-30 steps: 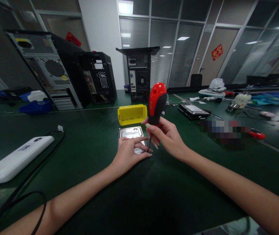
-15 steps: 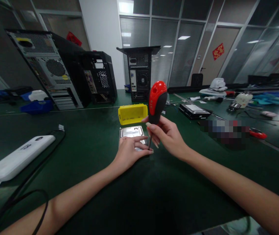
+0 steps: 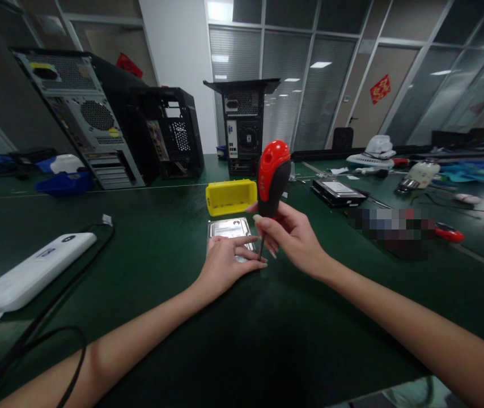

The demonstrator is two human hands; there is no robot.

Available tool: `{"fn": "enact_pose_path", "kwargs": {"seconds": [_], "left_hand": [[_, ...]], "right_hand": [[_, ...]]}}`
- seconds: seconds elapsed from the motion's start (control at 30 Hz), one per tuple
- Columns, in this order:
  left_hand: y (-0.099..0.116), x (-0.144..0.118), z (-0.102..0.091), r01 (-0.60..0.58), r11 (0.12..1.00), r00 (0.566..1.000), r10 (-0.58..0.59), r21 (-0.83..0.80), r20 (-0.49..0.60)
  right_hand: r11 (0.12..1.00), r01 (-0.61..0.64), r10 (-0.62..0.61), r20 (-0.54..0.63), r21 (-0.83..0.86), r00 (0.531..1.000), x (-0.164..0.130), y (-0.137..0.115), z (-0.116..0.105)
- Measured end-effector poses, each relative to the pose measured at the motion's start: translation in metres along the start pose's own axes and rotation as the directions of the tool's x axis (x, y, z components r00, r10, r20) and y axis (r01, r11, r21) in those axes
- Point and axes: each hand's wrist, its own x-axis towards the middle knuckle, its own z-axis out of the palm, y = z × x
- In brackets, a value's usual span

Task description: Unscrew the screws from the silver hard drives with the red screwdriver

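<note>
A silver hard drive (image 3: 228,228) lies flat on the green table, partly covered by my left hand (image 3: 225,260). The fingers of that hand reach over the drive and hold it down, with thumb and forefinger close around the tip of a screwdriver (image 3: 274,177). My right hand (image 3: 291,232) is closed on the lower part of the screwdriver's red and black handle. The tool stands nearly upright, its thin shaft pointing down at the drive's near right corner. Exactly where the tip rests is hidden by my left fingers.
Just behind the drive sits a yellow bin (image 3: 231,198). Computer cases (image 3: 246,130) stand along the back and left. A white power strip (image 3: 38,272) with black cables lies at left. More drives (image 3: 338,192) and a red-handled tool (image 3: 449,232) lie to the right.
</note>
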Motion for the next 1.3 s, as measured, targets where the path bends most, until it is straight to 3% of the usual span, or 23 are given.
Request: {"fn": "enact_pose_path", "kwargs": {"seconds": [0.3, 0.73, 1.03, 1.3], "left_hand": [[0.0007, -0.0009, 0.0012, -0.021, 0.995, 0.998, 0.026, 0.093, -0.054], [-0.0005, -0.0005, 0.0008, 0.021, 1.0, 0.999, -0.021, -0.017, -0.028], [0.0024, 0.0, -0.003, -0.014, 1.0, 1.0, 0.014, -0.011, 0.014], [0.0032, -0.0016, 0.0006, -0.008, 0.999, 0.998, 0.006, -0.037, -0.062]], "right_hand": [[0.999, 0.018, -0.018, 0.008, -0.034, 1.0, -0.001, 0.001, -0.0001], [0.999, 0.017, -0.016, -0.031, 0.038, 0.999, 0.0033, 0.0049, 0.0019], [1.0, 0.027, -0.027, -0.001, -0.009, 1.0, 0.0001, 0.0006, 0.0018], [1.0, -0.003, 0.004, -0.023, 0.025, 1.0, 0.0004, 0.001, 0.0042]]}}
